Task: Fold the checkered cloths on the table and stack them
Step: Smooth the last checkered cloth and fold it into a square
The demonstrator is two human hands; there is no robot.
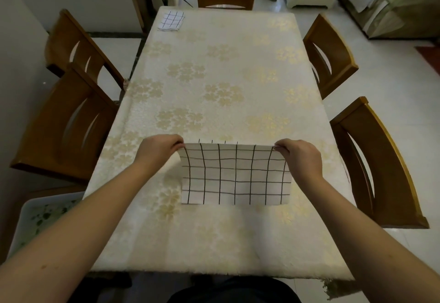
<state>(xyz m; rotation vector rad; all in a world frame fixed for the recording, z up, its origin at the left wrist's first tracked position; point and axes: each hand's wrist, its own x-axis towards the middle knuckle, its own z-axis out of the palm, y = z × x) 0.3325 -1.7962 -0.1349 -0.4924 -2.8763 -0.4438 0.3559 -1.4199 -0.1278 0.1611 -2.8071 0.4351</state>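
- Both hands pinch the checkered cloth (235,174) at its far corners: the left hand (158,151) grips the far left corner, the right hand (298,157) the far right one, fingers curled over the edge
- That held edge is lifted a little off the table (238,76) and looks to be a top layer; a strip of grid lines shows just beyond it, so a lower layer lies underneath and the cloth seems mid-fold
- Its near edge rests flat on the flowered tablecloth, just in front of the person and between the two forearms
- A folded stack (171,20) of the same checkered fabric sits at the far left corner of the table, well apart from the cloth in hand
- Handling, as a judgement: the cloth looks thin, light and soft, sagging slightly between the two pinches, so it will not hold a shape by itself and can slide on the smooth tablecloth
- Corners are the sensible place to take it; keeping the edge taut between the hands should let the layers line up, and the grid lines give a ready guide for squaring
- Wooden chairs (333,57) stand round the table, and a patterned tray (35,221) lies at the near left
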